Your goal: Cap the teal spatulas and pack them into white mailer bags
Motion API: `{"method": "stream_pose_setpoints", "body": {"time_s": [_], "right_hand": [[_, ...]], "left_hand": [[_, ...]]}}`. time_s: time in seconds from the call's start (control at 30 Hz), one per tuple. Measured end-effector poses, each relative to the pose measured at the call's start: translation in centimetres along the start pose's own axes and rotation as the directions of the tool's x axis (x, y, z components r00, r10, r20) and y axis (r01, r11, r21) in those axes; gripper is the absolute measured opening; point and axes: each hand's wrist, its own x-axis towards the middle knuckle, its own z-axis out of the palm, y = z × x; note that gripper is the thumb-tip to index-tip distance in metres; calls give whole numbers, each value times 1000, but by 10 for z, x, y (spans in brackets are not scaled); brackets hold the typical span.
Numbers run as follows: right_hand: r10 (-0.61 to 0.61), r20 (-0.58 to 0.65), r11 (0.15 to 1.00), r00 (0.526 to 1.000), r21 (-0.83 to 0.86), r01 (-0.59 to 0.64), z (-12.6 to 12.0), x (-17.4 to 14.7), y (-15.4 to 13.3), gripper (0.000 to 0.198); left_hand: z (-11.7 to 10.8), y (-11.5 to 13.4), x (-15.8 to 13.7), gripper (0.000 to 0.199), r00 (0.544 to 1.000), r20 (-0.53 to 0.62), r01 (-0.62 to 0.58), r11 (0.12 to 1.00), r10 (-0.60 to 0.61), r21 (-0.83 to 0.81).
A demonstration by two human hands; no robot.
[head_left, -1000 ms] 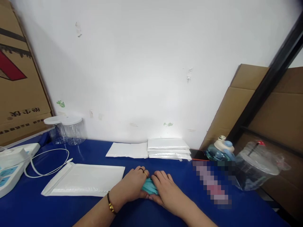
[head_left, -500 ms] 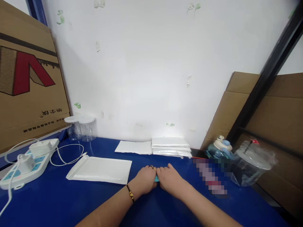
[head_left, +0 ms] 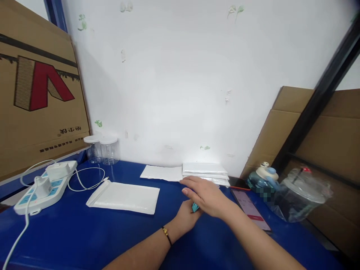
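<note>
a small teal thing (head_left: 195,207) is held in the l hand (head_left: 185,217), whose fingers are curled round it, over the middle of the blue table (head_left: 135,240); whether the tabletop is touched can't be told. only a short bit is left in sight btwn the 2 hands, so its long axis can't be read. this bit is seen at the far edge of the l hand's curl, just under the r hand (head_left: 206,195), w/ the l hand the nearer, being wrapped round it. the r hand is held loose, fingers extended twd the far left, thumb apart; nothing is seen gripped by it, tho contact w/ the teal thing is hidden. the nearer white envelope (head_left: 125,197) is laid well left of the l hand, long axis approx left-right; the stack of envelopes (head_left: 205,168) is set just beyond the r hand
</note>
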Motion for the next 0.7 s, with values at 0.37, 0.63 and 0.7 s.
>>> {"method": "stream_pose_setpoints", "body": {"time_s": [0.37,0.63,0.7], "right_hand": [[89,-53,517,995,856,-1,23,-19,43,82],[176,30,186,984,981,-63,61,-35,18,41],[308,-30,53,951,999,14,63,-37,31,42]], "left_hand": [[-17,40,-9,45,876,450,426,716,-175,-552],[-35,66,-29,22,808,543,353,926,-230,-132],[-71,60,-36,47,938,303,116,977,-167,177]]}}
